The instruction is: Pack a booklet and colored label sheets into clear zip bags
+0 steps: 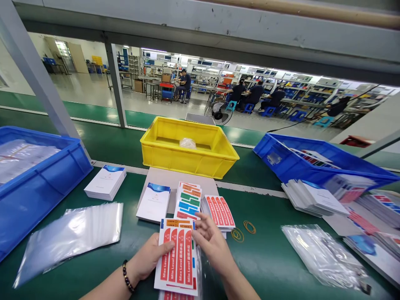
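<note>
Your left hand pinches white, red-striped sheets; your right hand, loosely spread, meets their right edge. The table is green; workers sit far off.

Yellow bin blocks ahead; green tabletop leaves passage rightward.

Sheets in the left fingers: printed paper, smooth, faint sheen. Booklet just beyond those fingers: paper, smooth cover. Bags to their left: clear plastic film, high gloss, lightly creased. Yellow bin farther beyond: moulded plastic, smooth, semi-gloss. Bracelet behind the fingers: round beads, polished. Table beneath: smooth, satin, soft reflections. Beam well beyond, overhead: apparently painted metal, matt, surface marked.
</note>
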`<state>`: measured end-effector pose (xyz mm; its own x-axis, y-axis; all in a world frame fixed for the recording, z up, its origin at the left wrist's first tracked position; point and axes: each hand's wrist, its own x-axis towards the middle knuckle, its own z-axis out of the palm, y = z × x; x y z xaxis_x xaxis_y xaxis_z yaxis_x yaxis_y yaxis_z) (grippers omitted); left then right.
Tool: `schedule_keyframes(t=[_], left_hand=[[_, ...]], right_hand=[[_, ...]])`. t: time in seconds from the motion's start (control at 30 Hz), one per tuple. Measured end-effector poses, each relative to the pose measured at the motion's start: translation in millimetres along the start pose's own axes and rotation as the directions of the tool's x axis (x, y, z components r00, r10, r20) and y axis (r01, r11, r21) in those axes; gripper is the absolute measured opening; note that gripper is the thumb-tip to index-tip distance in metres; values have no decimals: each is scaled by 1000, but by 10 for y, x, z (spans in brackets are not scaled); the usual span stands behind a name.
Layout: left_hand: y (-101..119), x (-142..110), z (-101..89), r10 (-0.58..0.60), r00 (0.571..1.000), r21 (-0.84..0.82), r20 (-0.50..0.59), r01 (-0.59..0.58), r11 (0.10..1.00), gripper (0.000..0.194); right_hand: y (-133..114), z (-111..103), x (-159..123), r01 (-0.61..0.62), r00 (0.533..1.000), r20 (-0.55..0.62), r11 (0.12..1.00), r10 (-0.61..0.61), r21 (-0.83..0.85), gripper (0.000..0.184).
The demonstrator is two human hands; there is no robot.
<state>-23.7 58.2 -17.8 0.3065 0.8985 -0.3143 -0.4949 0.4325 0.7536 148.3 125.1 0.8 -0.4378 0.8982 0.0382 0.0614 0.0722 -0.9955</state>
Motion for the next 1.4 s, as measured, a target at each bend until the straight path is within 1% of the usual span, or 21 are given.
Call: schedule_keyframes(t=[0.03,0.07,0.1,0.13,0.17,0.2,0.27,0.3,0.33,0.4,0.43,0.5,0.67,0.8,0.97,1.03,1.1,1.13,1.2,1.3,1.4], left_hand=[[14,-8,4,5,1000,52,17,-5,999,37],[35,-16,10,33,999,122,29,-36,992,38],[60,-24,16,80,996,210,37,-86,974,39],[86,-32,20,135,990,315,37,-140,939,39],[112,-39,22,187,982,434,25,-179,883,37],[134,-45,23,227,974,559,7,-192,806,32],[163,-54,19,260,965,777,-6,-159,609,14],[171,-58,16,260,965,847,21,-155,508,9],[174,-61,13,256,964,889,76,-182,421,12],[174,-69,5,242,946,900,213,-287,327,19],[173,-72,0,240,935,888,260,-329,322,21],[171,-75,-17,260,927,859,269,-353,369,27],[160,-61,-53,310,942,754,125,-293,587,25],[138,-46,-32,318,947,745,43,-242,622,20],[88,-29,-6,352,936,712,22,-262,651,21],[75,-25,-1,384,923,690,3,-280,668,22],[71,-23,4,413,910,674,-25,-290,680,23],[71,-23,6,423,905,665,-40,-292,688,24],[75,-24,10,439,896,644,-65,-299,705,26],[74,-21,9,466,880,614,-88,-321,721,27],[59,-7,-2,460,880,541,-115,-333,772,22]], right_hand=[[15,-13,27,-104,991,97,986,91,132,38],[28,-29,52,-171,975,174,961,134,219,36],[38,-53,77,-201,970,189,941,153,273,34],[45,-83,101,-200,977,140,929,164,310,32],[50,-119,124,-174,984,42,923,170,344,32],[52,-155,144,-133,982,-75,916,173,379,33],[55,-211,172,-44,949,-262,895,176,444,36],[57,-223,180,-11,934,-310,883,177,469,37],[61,-222,183,2,928,-326,875,179,485,37],[73,-197,181,-25,941,-285,874,185,486,36],[80,-182,178,-48,951,-249,880,186,473,35],[91,-168,176,-83,964,-193,898,182,432,32],[74,-226,192,-138,974,-126,933,189,332,33],[58,-209,189,-170,979,-61,942,196,289,33],[68,-126,148,-149,989,24,938,149,314,42],[57,-111,125,-123,992,58,968,113,220,38],[25,-106,98,-59,990,130,998,57,15,18],[3,-106,84,-14,984,176,996,30,-90,14],[-45,-103,56,67,961,275,971,-2,-227,20],[-94,-94,21,92,924,381,953,26,-289,7],[-92,-88,1,71,925,376,945,57,-319,14]])
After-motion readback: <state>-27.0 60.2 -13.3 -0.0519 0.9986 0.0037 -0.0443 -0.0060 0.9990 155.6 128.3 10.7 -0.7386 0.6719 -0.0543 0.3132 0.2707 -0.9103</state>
